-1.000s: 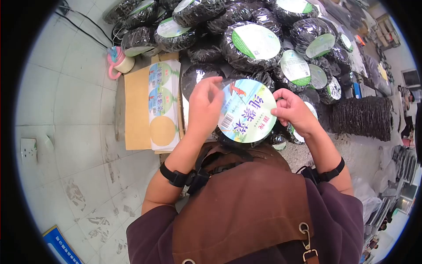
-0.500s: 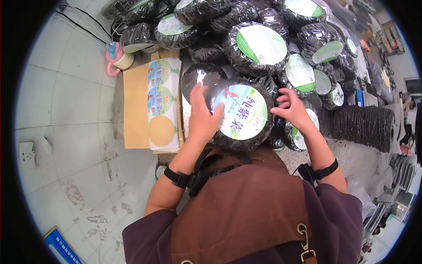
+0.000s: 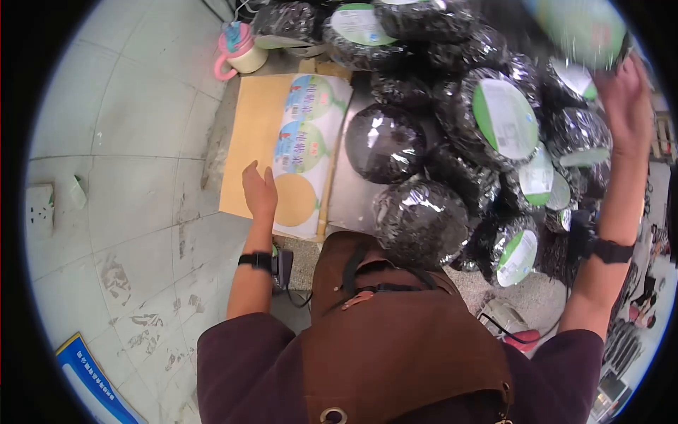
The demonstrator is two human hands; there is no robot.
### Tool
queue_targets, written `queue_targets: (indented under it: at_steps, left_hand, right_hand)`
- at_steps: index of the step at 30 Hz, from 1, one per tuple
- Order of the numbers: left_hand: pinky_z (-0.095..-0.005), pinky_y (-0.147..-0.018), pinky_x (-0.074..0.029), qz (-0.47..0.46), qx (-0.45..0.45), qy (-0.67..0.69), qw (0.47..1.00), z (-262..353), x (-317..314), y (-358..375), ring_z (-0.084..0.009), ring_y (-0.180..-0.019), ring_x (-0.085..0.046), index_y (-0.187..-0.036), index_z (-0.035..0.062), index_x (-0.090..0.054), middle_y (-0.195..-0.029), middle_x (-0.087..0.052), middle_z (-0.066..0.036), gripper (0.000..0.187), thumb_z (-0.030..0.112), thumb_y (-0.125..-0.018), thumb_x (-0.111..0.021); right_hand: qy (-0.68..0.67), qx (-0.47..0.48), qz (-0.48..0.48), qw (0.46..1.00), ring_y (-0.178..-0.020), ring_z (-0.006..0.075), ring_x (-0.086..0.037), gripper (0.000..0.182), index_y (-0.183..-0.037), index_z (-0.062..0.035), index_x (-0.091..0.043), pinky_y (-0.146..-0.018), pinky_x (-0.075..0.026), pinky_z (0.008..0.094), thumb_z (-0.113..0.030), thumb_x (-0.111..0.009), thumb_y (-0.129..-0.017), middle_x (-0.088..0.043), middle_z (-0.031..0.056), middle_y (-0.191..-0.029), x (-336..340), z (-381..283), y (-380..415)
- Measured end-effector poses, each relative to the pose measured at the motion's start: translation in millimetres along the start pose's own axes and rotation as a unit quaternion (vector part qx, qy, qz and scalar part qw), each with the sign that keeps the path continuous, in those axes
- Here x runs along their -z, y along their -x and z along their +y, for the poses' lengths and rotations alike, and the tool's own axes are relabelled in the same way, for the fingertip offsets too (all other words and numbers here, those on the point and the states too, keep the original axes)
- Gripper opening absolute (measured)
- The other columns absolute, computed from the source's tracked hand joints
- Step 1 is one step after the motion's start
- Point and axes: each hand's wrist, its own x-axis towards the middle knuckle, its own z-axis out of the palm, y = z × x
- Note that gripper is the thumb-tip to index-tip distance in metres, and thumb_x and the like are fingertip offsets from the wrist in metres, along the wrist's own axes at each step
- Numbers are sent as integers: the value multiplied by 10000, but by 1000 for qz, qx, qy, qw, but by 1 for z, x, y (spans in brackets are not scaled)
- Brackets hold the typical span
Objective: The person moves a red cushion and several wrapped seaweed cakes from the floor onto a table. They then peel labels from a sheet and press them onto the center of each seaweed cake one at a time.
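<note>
My left hand [image 3: 261, 191] is open, fingers loosely stretched and thumb apart, over the tan cardboard [image 3: 248, 141] beside a sheet of round labels [image 3: 302, 152]. The sheet's lowest spot is a bare tan circle. Up at the far right, my right hand [image 3: 625, 106] grips the edge of a round seaweed pack [image 3: 579, 32] with a green-and-blue label, smeared by motion; some fingers are hidden. In front of my apron sits a dark seaweed pack [image 3: 421, 220] in shiny clear wrap, no label showing. Another unlabelled pack [image 3: 386, 143] lies just beyond it.
Several wrapped packs with green-and-white labels [image 3: 505, 119] are heaped ahead and to the right. A pink-and-cream cup [image 3: 244, 49] stands at the back left. Tiled floor [image 3: 127, 191] lies left, with a blue sign [image 3: 95, 378] at lower left.
My right hand has carried the labelled pack from before me to the far upper right. My left hand has let go of it and moved left over the cardboard. The view has shifted.
</note>
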Motion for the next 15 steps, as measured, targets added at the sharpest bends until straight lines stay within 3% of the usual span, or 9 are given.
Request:
queue_targets:
  at_steps: [1, 2, 3, 4, 6, 7, 9, 13, 15]
  left_hand:
    - [-434, -910, -430, 0, 52, -65, 997, -15, -7, -6, -347, -1091, -523, -1196, 14, -523, -1160, -548, -195, 381, 234, -886, -548]
    - [-456, -895, -435, 0, 106, -129, 986, -32, -13, -14, -356, -1081, -525, -1181, 7, -527, -1132, -556, -199, 375, 237, -886, -544]
    - [-465, -873, -440, -69, 103, -158, 980, -39, -23, -24, -352, -1055, -534, -1143, 5, -538, -1096, -563, -188, 349, 240, -884, -545]
    - [-475, -851, -445, -142, 99, -184, 968, -39, -36, -29, -349, -1030, -544, -1105, 3, -548, -1060, -570, -178, 326, 243, -883, -547]
    - [-465, -806, -461, -52, 104, -141, 983, -26, -61, -37, -352, -970, -559, -1021, 13, -554, -1003, -574, -161, 245, 208, -873, -543]
    - [-465, -806, -461, -52, 113, -141, 982, -18, -68, -40, -352, -970, -559, -1021, 13, -554, -1003, -574, -161, 245, 208, -873, -543]
    - [-470, -774, -476, 8, 118, -130, 984, -4, -75, -47, -372, -935, -569, -1048, 22, -552, -993, -578, -168, 238, 212, -928, -473]
    - [-448, -742, -484, 25, 124, -139, 982, -7, -83, -54, -346, -900, -584, -926, 32, -538, -920, -572, -145, 141, 166, -891, -510]
    - [-457, -737, -491, 12, 184, -113, 976, -9, -82, -59, -353, -881, -603, -906, 27, -530, -930, -583, -155, 173, 194, -921, -487]
  right_hand:
    - [-65, 49, 102, 991, -1283, 273, -417, 550, -1345, 40, -366, -1120, -301, 433, -360, -411, -971, -422, 265, -1339, -68, -1, 31]
    - [9, 49, 45, 998, -1381, 290, -260, 608, -1405, 46, -269, -1123, -273, 451, -369, -390, -977, -255, 252, -1463, -71, 13, 38]
    - [90, 41, -22, 995, -1371, 287, -288, 596, -1407, 48, -276, -1101, -290, 439, -358, -377, -983, -285, 217, -1466, -71, 40, 55]
    - [140, -45, -59, 987, -1356, 277, -322, 619, -1408, 36, -297, -1064, -330, 405, -382, -405, -964, -332, 187, -1452, -69, 72, 75]
    - [263, -77, -107, 956, -1281, 277, -434, 694, -1396, 25, -341, -997, -400, 371, -383, -560, -879, -409, 160, -1408, -93, 103, 134]
    - [186, -147, -139, 962, -1269, 274, -446, 696, -1397, 21, -344, -986, -406, 364, -327, -608, -855, -402, 163, -1414, -90, 112, 154]
    - [162, -243, -102, 951, -1242, 262, -470, 689, -1396, 12, -346, -952, -426, 348, -279, -629, -839, -411, 169, -1405, -86, 129, 180]
    - [178, -308, -83, 931, -1187, 232, -504, 680, -1389, 2, -354, -915, -445, 329, -225, -655, -823, -430, 154, -1389, -75, 141, 211]
    - [167, -317, -91, 929, -1168, 226, -512, 694, -1389, 1, -350, -906, -450, 321, -201, -671, -808, -428, 157, -1388, -76, 141, 221]
